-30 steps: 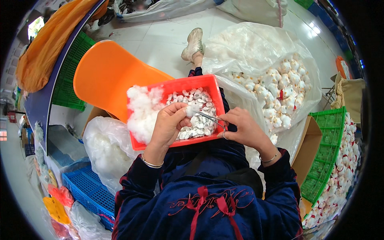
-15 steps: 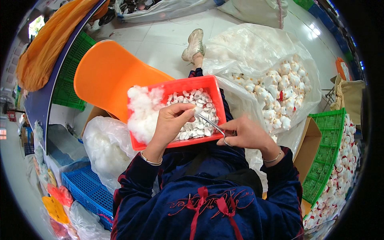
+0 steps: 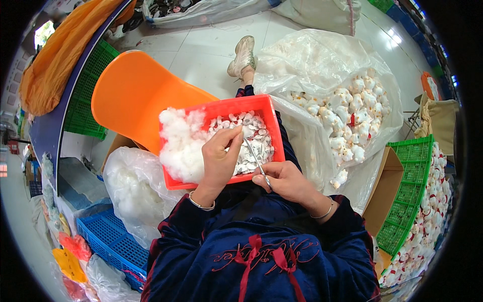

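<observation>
A small white piece is pinched by the left hand over the red tray, and a slim metal tool, gripped in the right hand, is pointed right at it! Fluffy stuffing is heaped in the tray's left side; pale flat bits are strewn alongside. Farther right, a clear bag is loaded with white plush figures.

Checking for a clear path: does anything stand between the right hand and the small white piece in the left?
Nothing visible but the metal tool held by the right hand; its tip reaches close to the small white piece in the left hand. The red tray lies below.
</observation>
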